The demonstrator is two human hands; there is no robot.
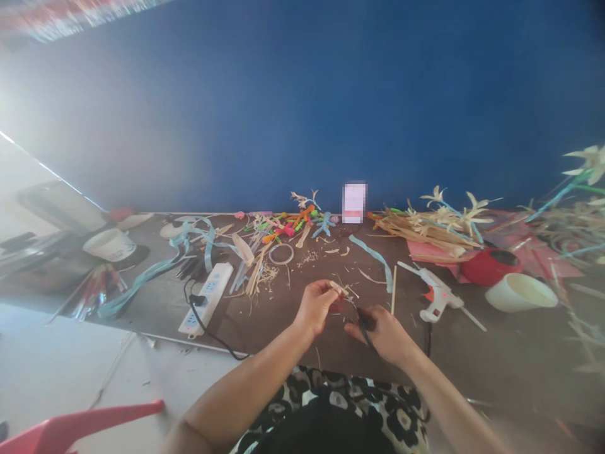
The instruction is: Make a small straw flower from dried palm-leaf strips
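Tabletop point(454, 362), two cups point(508, 297), hands point(313, 309) between

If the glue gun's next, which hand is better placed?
Right hand, likely: it's nearer the glue gun, while the left hand pinches a pale piece farther left. The right would first have to put down the dark tool.

Got 1 pair of scissors point(365, 328) in the right hand point(387, 334), 1 pale strip point(338, 288) in the left hand point(314, 309). 2 cups: white cup point(108, 246) well left of both hands, cream cup point(520, 294) well right. Also 1 glue gun point(440, 295) right of them, 1 power strip point(211, 296) left, 1 ring point(281, 262) beyond.
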